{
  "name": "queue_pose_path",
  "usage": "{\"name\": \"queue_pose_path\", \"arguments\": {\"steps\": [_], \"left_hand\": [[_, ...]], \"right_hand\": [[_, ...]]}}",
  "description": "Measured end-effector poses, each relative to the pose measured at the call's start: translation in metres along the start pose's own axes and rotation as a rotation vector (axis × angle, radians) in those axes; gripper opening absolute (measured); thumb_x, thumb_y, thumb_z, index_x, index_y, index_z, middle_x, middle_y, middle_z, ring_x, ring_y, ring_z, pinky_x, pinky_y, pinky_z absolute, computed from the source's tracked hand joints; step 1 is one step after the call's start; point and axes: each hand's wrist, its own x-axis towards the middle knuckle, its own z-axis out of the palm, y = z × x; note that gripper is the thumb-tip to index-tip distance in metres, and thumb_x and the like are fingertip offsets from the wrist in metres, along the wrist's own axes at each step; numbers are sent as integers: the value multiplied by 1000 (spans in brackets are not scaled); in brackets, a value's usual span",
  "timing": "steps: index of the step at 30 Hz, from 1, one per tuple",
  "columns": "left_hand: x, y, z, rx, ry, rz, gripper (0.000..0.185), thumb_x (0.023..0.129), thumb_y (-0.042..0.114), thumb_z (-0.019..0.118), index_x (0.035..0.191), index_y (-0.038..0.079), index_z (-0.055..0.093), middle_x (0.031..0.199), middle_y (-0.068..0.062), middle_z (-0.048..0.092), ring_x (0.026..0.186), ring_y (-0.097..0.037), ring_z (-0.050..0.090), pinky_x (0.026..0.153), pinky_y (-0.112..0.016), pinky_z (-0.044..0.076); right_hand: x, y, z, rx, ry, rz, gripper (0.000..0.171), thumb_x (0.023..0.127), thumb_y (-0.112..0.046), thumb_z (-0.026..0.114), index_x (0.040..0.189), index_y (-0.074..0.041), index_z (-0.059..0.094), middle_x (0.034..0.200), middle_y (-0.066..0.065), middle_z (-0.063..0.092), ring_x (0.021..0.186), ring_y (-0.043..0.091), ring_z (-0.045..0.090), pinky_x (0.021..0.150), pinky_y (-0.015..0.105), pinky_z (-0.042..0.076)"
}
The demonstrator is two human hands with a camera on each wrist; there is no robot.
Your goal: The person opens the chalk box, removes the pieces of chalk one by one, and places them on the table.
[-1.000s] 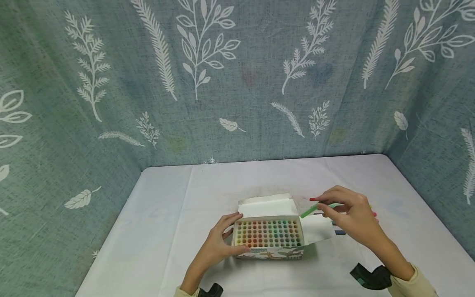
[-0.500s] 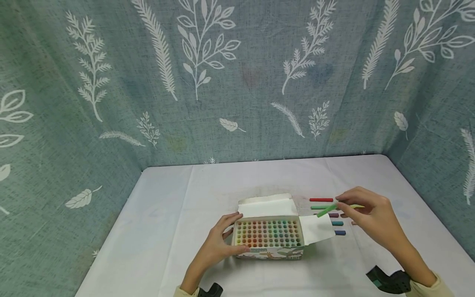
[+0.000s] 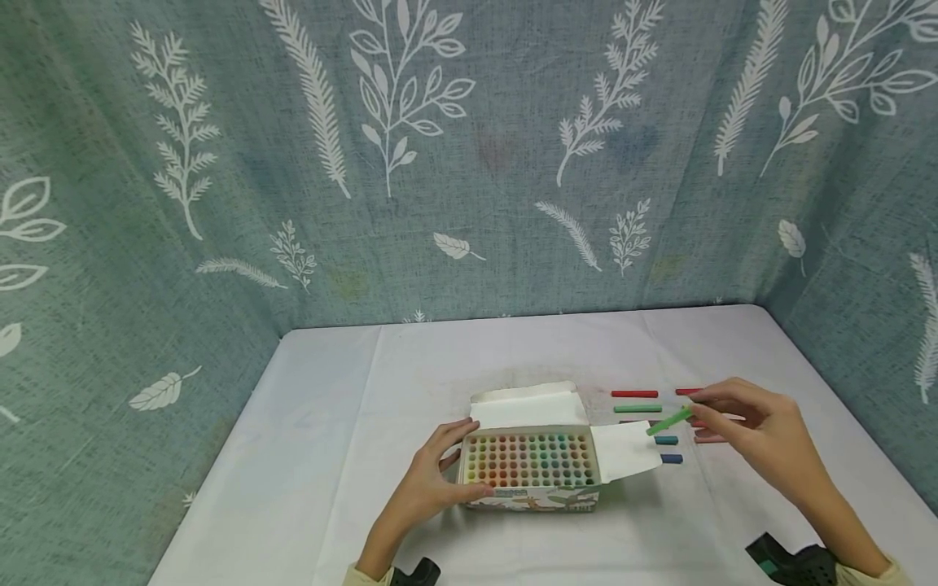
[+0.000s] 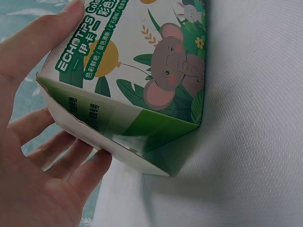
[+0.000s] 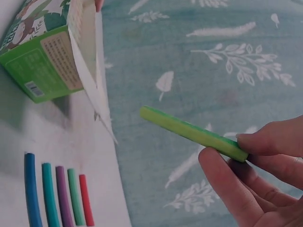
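Head view: a green chalk stick (image 3: pixel 669 421) is pinched in the right hand (image 3: pixel 755 431) grip above the rows of sticks (image 3: pixel 652 425) laid right of the box (image 3: pixel 529 468); the box is held by the left hand (image 3: pixel 432 480) on the tabletop (image 3: pixel 330 423). Judged step: laying out; a level set-down into a free slot is called for next

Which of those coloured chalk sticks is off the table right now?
The light green stick, pinched at one end by the right hand and held in the air. The others, such as the red stick and blue stick, lie flat on the table.
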Motion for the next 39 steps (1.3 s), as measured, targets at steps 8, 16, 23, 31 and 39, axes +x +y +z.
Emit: {"name": "queue_pose_path", "arguments": {"steps": [8,16,23,31,39], "left_hand": [[0,-1,0,1,7,9,81,72,14,84,142,7,43,146,-18,33,134,-36,30,105,-54,35],[-1,0,1,0,7,6,81,72,11,83,142,7,43,146,-17,33,135,-35,29,106,-54,34],[-1,0,1,-2,7,5,81,72,12,84,142,7,43,146,-17,33,135,-35,30,106,-53,34],[0,0,1,4,10,13,81,72,12,83,142,7,43,146,-17,33,135,-36,30,106,-53,34],[-1,-2,2,-2,10,16,82,72,12,84,143,7,42,147,-17,32,136,-35,29,107,-53,34]], "right_hand": [[-12,16,-16,-125,45,141,18,90,-11,66,104,0,67,98,-6,62,74,14,69,64,21,57],[-19,36,-27,-40,52,263,26,90,-15,66,107,6,65,94,-8,66,73,18,70,63,27,59],[-25,56,-33,-16,31,313,27,92,-14,63,107,9,64,91,-7,67,76,14,70,63,30,59],[-32,82,-35,-13,39,450,42,93,-21,64,112,16,58,89,-10,64,75,12,69,65,30,59],[-38,107,-42,40,27,670,50,92,-23,64,117,19,55,88,-5,66,75,11,69,66,27,58]]}}
